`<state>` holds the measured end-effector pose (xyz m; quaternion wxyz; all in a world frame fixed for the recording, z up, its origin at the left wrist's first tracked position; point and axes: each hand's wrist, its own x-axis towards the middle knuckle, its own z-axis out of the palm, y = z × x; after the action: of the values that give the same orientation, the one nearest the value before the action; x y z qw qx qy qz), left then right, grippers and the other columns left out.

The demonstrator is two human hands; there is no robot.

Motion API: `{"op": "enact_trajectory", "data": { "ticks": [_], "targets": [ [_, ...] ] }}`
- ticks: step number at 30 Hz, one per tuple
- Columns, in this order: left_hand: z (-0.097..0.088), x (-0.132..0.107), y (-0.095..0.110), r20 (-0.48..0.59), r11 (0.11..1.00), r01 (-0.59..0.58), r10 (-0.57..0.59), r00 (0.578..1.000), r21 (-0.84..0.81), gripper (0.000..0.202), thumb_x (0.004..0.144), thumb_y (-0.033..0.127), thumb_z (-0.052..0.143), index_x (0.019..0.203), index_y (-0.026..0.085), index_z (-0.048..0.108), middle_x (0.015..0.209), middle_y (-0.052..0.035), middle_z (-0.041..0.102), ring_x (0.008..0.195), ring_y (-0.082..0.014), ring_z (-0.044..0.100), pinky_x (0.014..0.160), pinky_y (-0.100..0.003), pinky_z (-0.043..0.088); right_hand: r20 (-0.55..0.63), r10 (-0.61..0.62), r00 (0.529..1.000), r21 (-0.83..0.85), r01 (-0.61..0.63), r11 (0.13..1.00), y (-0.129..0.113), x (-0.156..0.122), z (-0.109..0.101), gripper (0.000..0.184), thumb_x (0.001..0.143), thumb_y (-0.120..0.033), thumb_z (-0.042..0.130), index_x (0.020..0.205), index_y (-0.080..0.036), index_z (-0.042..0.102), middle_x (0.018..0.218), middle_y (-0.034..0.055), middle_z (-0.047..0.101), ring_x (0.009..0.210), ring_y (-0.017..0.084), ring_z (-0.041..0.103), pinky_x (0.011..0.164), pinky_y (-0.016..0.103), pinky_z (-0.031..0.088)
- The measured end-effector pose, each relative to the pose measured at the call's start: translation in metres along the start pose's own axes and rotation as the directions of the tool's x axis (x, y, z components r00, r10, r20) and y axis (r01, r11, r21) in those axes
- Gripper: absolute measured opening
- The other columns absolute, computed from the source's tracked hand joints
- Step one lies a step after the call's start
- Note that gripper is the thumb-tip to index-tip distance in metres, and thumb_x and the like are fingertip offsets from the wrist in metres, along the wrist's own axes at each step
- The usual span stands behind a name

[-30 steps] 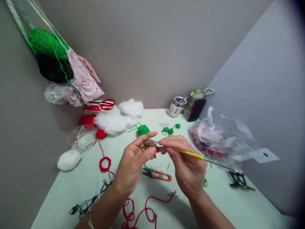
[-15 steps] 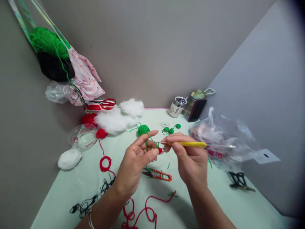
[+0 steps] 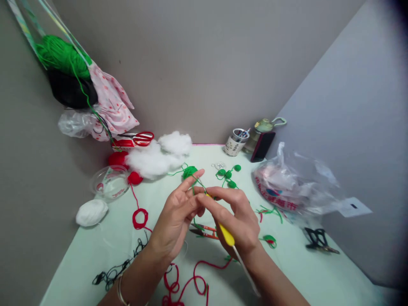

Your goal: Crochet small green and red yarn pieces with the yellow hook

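My right hand [image 3: 240, 216] is closed around a crochet hook with a yellow handle [image 3: 227, 236], its back end slanting down toward me. The hook's thin metal tip points up and left, close to my left fingers. My left hand [image 3: 172, 219] pinches a small crochet piece, now hidden behind the fingers of both hands. Green yarn runs over my raised left index finger and hangs down behind. Just past that finger sits a green yarn ball [image 3: 189, 171]. Below my hands lie orange-handled thread snips [image 3: 208, 232], partly covered by my right hand.
White stuffing [image 3: 156, 157], a clear plastic tub [image 3: 110, 182] and a white yarn ball [image 3: 92, 213] are at left. Red yarn [image 3: 199, 280] loops in front. Small green balls [image 3: 228, 174], a pen tin [image 3: 236, 142] and a plastic bag [image 3: 287, 182] are farther right. A black claw clip [image 3: 318, 241] lies right.
The crochet hook has swung from nearly level to a steep slant, its back end dropping toward me. My right hand has turned and moved left against my left fingers, covering the red-and-green piece.
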<state>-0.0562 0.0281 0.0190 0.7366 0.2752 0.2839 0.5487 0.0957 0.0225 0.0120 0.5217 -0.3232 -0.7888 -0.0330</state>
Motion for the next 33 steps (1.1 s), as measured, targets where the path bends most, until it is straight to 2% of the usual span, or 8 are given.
{"op": "enact_trajectory", "data": {
  "ticks": [5, 10, 12, 18, 24, 27, 31, 33],
  "targets": [
    [-0.005, 0.003, 0.007, 0.055, 0.998, 0.052, -0.049, 0.997, -0.044, 0.047, 0.082, 0.022, 0.084, 0.129, 0.021, 0.077, 0.083, 0.0017, 0.055, 0.062, -0.0061, 0.033, 0.061, -0.019, 0.04, -0.011, 0.271, 0.962, 0.375, -0.248, 0.893, 0.0, 0.01, -0.011, 0.037, 0.099, -0.005, 0.061, 0.123, -0.029, 0.076, 0.104, 0.0048, 0.078, 0.089, 0.018, 0.073, 0.077, 0.034, 0.061],
    [-0.005, 0.001, 0.01, 0.056, 0.999, -0.009, 0.007, 0.998, 0.036, 0.041, 0.081, 0.025, 0.083, 0.122, 0.024, 0.081, 0.086, 0.0004, 0.055, 0.069, -0.0087, 0.042, 0.066, -0.021, 0.042, 0.098, 0.534, 0.84, 0.72, -0.431, 0.545, 0.006, 0.018, -0.017, 0.018, 0.103, -0.024, 0.064, 0.104, -0.026, 0.082, 0.089, 0.0031, 0.076, 0.066, 0.014, 0.067, 0.061, 0.03, 0.056],
    [-0.002, 0.0, 0.007, 0.043, 0.995, -0.035, 0.031, 0.999, 0.089, 0.041, 0.081, 0.026, 0.083, 0.123, 0.027, 0.081, 0.089, -0.0004, 0.059, 0.077, -0.0112, 0.049, 0.072, -0.022, 0.043, 0.162, 0.557, 0.814, 0.733, -0.477, 0.484, 0.007, 0.017, -0.014, 0.016, 0.102, -0.028, 0.066, 0.102, -0.027, 0.082, 0.091, 0.0027, 0.077, 0.067, 0.014, 0.067, 0.063, 0.03, 0.057],
    [0.002, -0.001, 0.003, -0.004, 0.985, -0.072, 0.073, 0.997, 0.156, 0.04, 0.082, 0.026, 0.084, 0.122, 0.028, 0.08, 0.097, -0.002, 0.067, 0.088, -0.0146, 0.054, 0.088, -0.028, 0.045, 0.11, 0.522, 0.846, 0.585, -0.48, 0.654, 0.003, 0.014, -0.007, 0.018, 0.103, -0.027, 0.065, 0.109, -0.032, 0.081, 0.102, 0.0015, 0.079, 0.075, 0.013, 0.066, 0.069, 0.029, 0.057],
    [0.001, 0.002, 0.005, -0.032, 0.981, -0.078, 0.085, 0.996, 0.177, 0.037, 0.083, 0.029, 0.085, 0.12, 0.028, 0.081, 0.094, -0.0023, 0.067, 0.082, -0.0146, 0.052, 0.077, -0.027, 0.043, 0.1, 0.505, 0.857, 0.566, -0.466, 0.68, 0.002, 0.018, -0.01, 0.019, 0.103, -0.024, 0.063, 0.109, -0.029, 0.08, 0.1, 0.0033, 0.079, 0.073, 0.014, 0.066, 0.067, 0.03, 0.057],
    [0.002, 0.002, 0.004, -0.037, 0.985, -0.081, 0.087, 0.995, 0.154, 0.038, 0.083, 0.028, 0.086, 0.12, 0.028, 0.081, 0.088, -0.0006, 0.065, 0.083, -0.014, 0.054, 0.079, -0.026, 0.044, 0.079, 0.463, 0.883, 0.511, -0.435, 0.742, 0.002, 0.017, -0.008, 0.02, 0.103, -0.021, 0.062, 0.11, -0.028, 0.079, 0.095, 0.0025, 0.077, 0.074, 0.015, 0.067, 0.067, 0.03, 0.058],
    [0.006, 0.0, -0.002, -0.096, 0.992, -0.103, 0.11, 0.989, 0.073, 0.048, 0.081, 0.027, 0.089, 0.127, 0.028, 0.077, 0.09, 0.001, 0.065, 0.087, -0.0132, 0.056, 0.087, -0.025, 0.045, 0.008, 0.207, 0.978, 0.156, -0.206, 0.966, 0.0, 0.008, -0.002, 0.032, 0.098, -0.009, 0.063, 0.118, -0.03, 0.077, 0.105, 0.0054, 0.077, 0.094, 0.02, 0.073, 0.079, 0.033, 0.061],
    [0.008, -0.002, -0.006, -0.109, 0.998, -0.069, 0.07, 0.992, 0.015, 0.049, 0.081, 0.03, 0.089, 0.127, 0.026, 0.076, 0.092, 0.0003, 0.066, 0.084, -0.0128, 0.056, 0.084, -0.025, 0.046, 0.0, 0.059, 0.998, 0.009, -0.059, 0.998, 0.0, 0.003, 0.001, 0.039, 0.095, -0.005, 0.064, 0.124, -0.029, 0.075, 0.114, 0.0085, 0.076, 0.101, 0.022, 0.073, 0.082, 0.035, 0.061]
  ]
}}
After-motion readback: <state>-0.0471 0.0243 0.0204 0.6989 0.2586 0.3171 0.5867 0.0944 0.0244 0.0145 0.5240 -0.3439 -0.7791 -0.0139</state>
